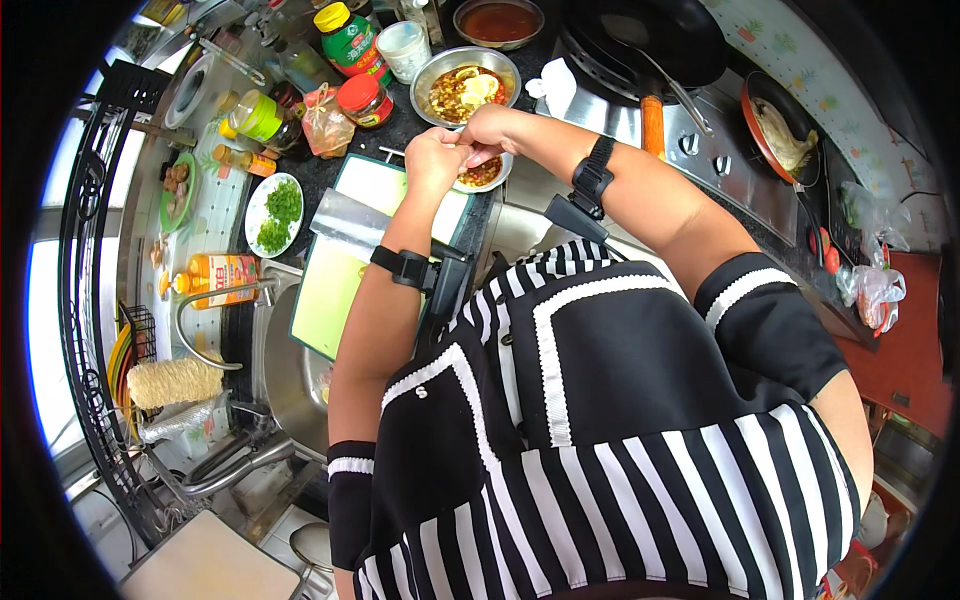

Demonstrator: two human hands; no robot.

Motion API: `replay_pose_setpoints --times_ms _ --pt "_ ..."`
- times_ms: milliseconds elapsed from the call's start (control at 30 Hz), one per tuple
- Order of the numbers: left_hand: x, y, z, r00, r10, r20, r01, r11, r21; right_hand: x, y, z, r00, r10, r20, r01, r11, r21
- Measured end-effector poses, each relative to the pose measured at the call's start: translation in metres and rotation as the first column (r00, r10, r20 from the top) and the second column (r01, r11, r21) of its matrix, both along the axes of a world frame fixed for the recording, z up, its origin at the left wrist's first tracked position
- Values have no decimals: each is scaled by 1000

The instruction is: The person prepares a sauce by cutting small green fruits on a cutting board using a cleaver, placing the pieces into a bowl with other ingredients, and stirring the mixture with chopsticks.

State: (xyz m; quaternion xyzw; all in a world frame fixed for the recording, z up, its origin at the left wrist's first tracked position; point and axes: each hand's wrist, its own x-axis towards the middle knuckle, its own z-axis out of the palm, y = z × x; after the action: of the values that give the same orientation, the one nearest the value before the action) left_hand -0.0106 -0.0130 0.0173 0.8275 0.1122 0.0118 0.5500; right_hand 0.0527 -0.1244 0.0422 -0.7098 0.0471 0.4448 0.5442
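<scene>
My left hand (436, 159) and my right hand (489, 132) meet fingertip to fingertip. Their fingers are bent inward, and whatever they may pinch is hidden. Just below them is a white bowl (507, 171) of reddish sauce with chopped bits, partly covered by the hands. Beyond my right hand stands a metal bowl (513, 75) with chopped garlic, red bits and lemon slices (477, 88) in dark liquid. Under my left forearm, a cleaver (345, 216) lies across a pale green cutting board (327, 289).
Left of the board are a plate of chopped greens (276, 213) and the sink (289, 375). Jars, including a red-lidded jar (365, 101), crowd the back left. A wok (645, 45) and a frying pan (784, 135) with fish sit on the right; a crumpled tissue (555, 86) lies beside the stove.
</scene>
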Motion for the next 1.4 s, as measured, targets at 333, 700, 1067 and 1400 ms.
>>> replay_pose_setpoints --times_ms 333,700,1067,1400 --pt "-53 73 9 999 32 -35 -42 950 -310 30 -9 0 990 94 -107 -66 968 242" --pt "-183 125 -38 919 391 -53 -338 850 404 27 -10 -11 961 269 67 -266 963 -47" --pt "-179 110 -50 907 420 24 -356 738 574 46 -14 -1 938 339 -72 -328 936 130" --pt "-185 113 -60 928 336 159 -365 743 561 43 -25 5 962 250 -111 -212 938 275"
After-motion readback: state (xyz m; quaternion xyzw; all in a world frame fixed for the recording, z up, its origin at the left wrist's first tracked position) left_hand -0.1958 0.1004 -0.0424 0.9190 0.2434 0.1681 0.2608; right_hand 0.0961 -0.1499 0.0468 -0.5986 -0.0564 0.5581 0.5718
